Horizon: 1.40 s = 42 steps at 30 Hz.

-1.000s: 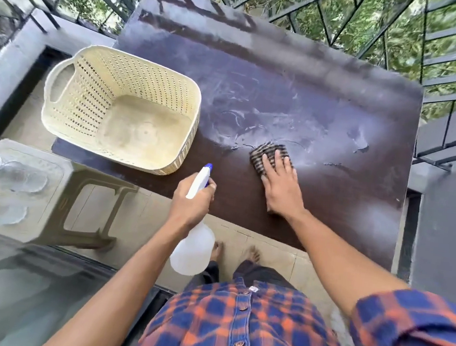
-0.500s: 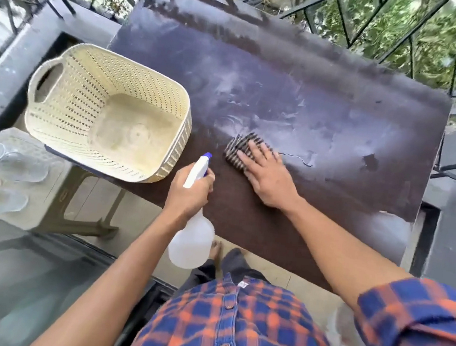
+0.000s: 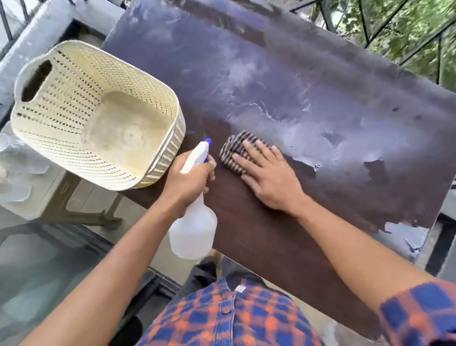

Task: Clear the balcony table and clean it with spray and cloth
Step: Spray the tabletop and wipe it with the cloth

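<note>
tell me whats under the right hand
A striped cloth lies flat on the dark table under the right hand. How far it reaches beneath the hand is hidden.

You are on the balcony of a home. A black metal railing (image 3: 438,58) crosses the upper left and upper right of the frame, with green foliage (image 3: 450,30) beyond it. Below the rails at the upper left runs a grey concrete ledge (image 3: 38,34). At the left edge, a plastic stool (image 3: 50,178) carrying clear glasses (image 3: 0,142) stands on a tiled floor (image 3: 93,196).
</note>
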Available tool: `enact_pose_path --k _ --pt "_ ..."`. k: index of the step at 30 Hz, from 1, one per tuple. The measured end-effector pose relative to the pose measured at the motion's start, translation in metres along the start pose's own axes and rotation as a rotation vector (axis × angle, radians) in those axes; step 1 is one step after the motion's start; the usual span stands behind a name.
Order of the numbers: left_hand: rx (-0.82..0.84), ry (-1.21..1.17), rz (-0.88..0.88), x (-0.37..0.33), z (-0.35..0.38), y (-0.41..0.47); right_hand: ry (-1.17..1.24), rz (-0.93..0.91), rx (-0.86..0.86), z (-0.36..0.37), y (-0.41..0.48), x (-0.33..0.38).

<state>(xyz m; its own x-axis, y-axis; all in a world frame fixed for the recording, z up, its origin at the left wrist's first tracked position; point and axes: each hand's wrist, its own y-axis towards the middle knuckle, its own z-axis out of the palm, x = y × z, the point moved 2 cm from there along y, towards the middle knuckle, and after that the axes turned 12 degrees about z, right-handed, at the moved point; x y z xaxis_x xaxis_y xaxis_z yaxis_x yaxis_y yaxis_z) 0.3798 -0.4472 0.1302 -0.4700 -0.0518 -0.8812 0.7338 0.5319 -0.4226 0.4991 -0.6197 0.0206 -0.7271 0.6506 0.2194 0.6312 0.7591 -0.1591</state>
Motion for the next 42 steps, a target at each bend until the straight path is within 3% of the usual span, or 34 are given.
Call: enact_pose_path --k 4,7,9,12,14,16,21,25,27,30,32,34,39,42 --pt "0.02 -0.023 0.007 -0.005 0.004 0.0 -0.003 0.307 -0.013 -0.032 0.075 -0.042" --pt "0.005 -0.026 0.013 -0.009 0.005 0.002 0.027 0.409 -0.011 -0.037 0.102 -0.027" --pt "-0.004 -0.027 0.022 -0.012 0.007 0.002 0.038 0.356 -0.008 -0.028 0.089 0.002" --pt "-0.006 -0.016 0.023 -0.012 0.011 0.004 0.049 0.091 -0.012 -0.003 0.023 0.035" --pt "0.001 -0.019 0.02 -0.011 0.014 0.005 0.047 -0.059 0.001 0.009 -0.024 0.027" --pt "0.031 -0.016 0.023 -0.012 0.016 0.005 0.055 -0.066 -0.019 0.008 -0.041 -0.007" --pt "0.063 -0.008 0.051 -0.014 0.02 0.005 0.11 0.426 -0.102 -0.035 0.033 -0.087" --pt "0.074 0.007 0.064 -0.018 0.024 0.006 0.152 0.599 -0.095 -0.046 0.085 -0.071" --pt "0.083 0.018 0.071 -0.019 0.028 0.007 0.143 0.541 -0.082 -0.037 0.075 -0.039" --pt "0.101 0.044 0.073 -0.021 0.033 0.011 0.151 0.293 -0.057 -0.014 0.014 0.0" --pt "0.108 0.056 0.071 -0.022 0.037 0.013 0.14 0.142 -0.031 0.0 -0.04 0.0" --pt "0.117 0.057 0.067 -0.024 0.04 0.014 0.114 0.127 -0.039 0.001 -0.074 -0.03" --pt "0.145 0.062 0.055 -0.026 0.046 0.015 0.146 0.622 -0.106 -0.035 -0.023 -0.129" --pt "0.154 0.068 0.063 -0.028 0.053 0.013 0.166 0.774 -0.104 -0.051 0.032 -0.132"
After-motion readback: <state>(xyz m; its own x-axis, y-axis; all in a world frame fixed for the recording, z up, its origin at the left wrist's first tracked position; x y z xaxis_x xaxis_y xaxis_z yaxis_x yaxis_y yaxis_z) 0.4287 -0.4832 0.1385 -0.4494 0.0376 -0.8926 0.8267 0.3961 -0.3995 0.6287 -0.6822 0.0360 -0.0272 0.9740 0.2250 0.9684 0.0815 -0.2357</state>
